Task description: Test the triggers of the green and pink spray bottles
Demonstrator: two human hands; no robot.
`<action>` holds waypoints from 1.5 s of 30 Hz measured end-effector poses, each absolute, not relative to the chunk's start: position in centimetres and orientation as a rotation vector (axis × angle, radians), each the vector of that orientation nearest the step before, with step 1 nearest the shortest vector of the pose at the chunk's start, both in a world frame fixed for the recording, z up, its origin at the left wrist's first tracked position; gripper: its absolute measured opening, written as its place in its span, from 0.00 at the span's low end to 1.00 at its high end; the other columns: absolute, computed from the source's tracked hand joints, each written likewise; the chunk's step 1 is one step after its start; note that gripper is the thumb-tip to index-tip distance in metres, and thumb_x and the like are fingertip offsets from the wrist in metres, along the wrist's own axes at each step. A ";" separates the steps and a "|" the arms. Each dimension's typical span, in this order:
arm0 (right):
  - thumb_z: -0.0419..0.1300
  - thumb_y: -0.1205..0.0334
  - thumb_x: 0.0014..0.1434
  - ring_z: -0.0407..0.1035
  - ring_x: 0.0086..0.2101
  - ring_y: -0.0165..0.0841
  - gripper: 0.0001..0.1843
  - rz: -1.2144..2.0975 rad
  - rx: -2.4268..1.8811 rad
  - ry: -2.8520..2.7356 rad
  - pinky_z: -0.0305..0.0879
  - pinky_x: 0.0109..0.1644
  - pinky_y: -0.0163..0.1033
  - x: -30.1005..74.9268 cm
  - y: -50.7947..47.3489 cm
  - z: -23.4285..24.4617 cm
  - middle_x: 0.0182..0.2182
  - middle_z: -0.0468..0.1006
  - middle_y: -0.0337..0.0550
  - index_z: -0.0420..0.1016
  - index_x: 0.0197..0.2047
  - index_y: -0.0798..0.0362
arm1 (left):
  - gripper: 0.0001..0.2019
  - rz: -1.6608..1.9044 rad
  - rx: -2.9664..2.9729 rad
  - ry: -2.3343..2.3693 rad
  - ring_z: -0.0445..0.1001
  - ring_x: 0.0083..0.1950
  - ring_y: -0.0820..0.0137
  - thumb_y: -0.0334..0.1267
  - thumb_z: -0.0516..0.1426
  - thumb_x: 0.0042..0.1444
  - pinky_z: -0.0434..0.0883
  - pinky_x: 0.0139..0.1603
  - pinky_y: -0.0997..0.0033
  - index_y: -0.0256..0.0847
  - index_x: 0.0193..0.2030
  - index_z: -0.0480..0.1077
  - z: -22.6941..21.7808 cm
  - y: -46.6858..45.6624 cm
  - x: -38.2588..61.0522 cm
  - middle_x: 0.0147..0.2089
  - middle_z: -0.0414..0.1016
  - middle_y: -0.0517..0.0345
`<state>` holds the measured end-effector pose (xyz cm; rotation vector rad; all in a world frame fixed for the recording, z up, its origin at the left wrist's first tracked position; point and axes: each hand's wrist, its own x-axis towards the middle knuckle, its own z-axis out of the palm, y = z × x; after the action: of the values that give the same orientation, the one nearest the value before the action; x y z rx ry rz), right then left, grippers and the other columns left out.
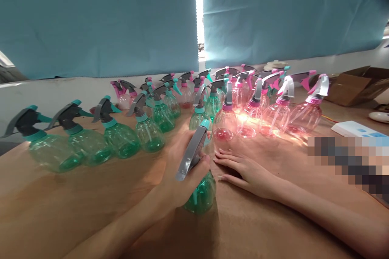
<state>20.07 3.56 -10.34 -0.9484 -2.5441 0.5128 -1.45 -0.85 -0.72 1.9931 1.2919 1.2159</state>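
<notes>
My left hand (179, 162) is wrapped round the neck of a green spray bottle (200, 196) with a grey and teal trigger head, near the middle of the table. Its base seems to be on or just above the tabletop; I cannot tell which. My right hand (243, 170) lies on the table just to the right, palm down, fingers stretched out and holding nothing. Beyond its fingertips stands a pink spray bottle (224, 127). Another green spray bottle (199, 114) is partly hidden behind the one in my left hand.
Several green spray bottles (121, 141) line the left of the wooden table (121, 206). Several pink ones (275, 115) stand at the right in bright light, with more of both behind. A cardboard box (355, 87) and a white and blue object (360, 131) are far right. Blue blinds (106, 20) hang behind.
</notes>
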 end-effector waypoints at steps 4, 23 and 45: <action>0.51 0.46 0.66 0.56 0.65 0.44 0.30 0.517 -0.953 -2.547 0.55 0.67 0.55 20.1 3.6 -10.3 0.64 0.64 0.48 0.63 0.66 0.52 | 0.11 1.220 2.012 1.258 0.70 0.33 0.66 0.40 0.54 0.53 0.69 0.33 0.66 0.45 0.44 0.68 -0.9 -0.5 -1.5 0.34 0.70 0.59; 0.49 0.45 0.67 0.56 0.64 0.43 0.30 0.512 -0.971 -2.562 0.55 0.68 0.53 20.0 3.8 -10.7 0.64 0.65 0.49 0.64 0.65 0.55 | 0.06 1.195 1.982 1.167 0.66 0.31 0.69 0.34 0.52 0.54 0.64 0.32 0.68 0.42 0.40 0.65 -0.1 -1.1 -1.3 0.29 0.63 0.62; 0.50 0.46 0.67 0.57 0.64 0.43 0.29 0.512 -0.948 -2.539 0.56 0.67 0.55 20.0 3.8 -10.7 0.64 0.65 0.47 0.64 0.65 0.52 | 0.11 1.268 1.941 1.184 0.69 0.33 0.70 0.33 0.53 0.55 0.68 0.32 0.70 0.42 0.46 0.67 -0.9 -0.6 -1.5 0.34 0.66 0.60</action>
<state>20.01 3.81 -10.68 -0.9485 -2.5386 0.5119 -1.47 -0.59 -0.87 1.9406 1.1842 1.2685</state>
